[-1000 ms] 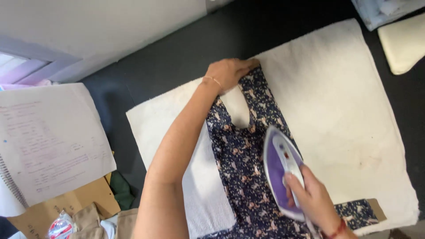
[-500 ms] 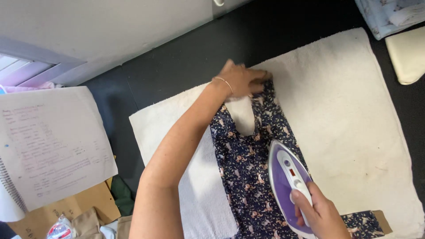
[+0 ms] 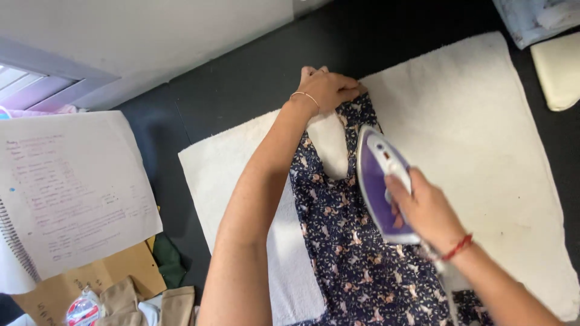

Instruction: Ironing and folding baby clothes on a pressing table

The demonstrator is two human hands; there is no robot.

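A dark blue garment with a small pale flower print lies flat on a white towel spread over a dark floor. The left hand rests at the far end of the garment, fingers together and pressed down on the top edge of the cloth, pinning it against the towel; a thin gold bangle circles that wrist. The right hand is closed around the handle of a purple and white iron, which sits flat on the garment just beside the pale neckline opening — its pointed nose aimed toward the left hand, the two hands near but not touching. A red thread bracelet shows on the right wrist. To the left, well apart from the towel, a spiral notebook lies open with handwriting on its page, resting partly on a sheet of brown cardboard. Below it sit some folded tan and green cloth and a small plastic-wrapped packet. At the far right edge — beyond the towel — a cream cushion lies on the floor, with a pale blue cloth above it.
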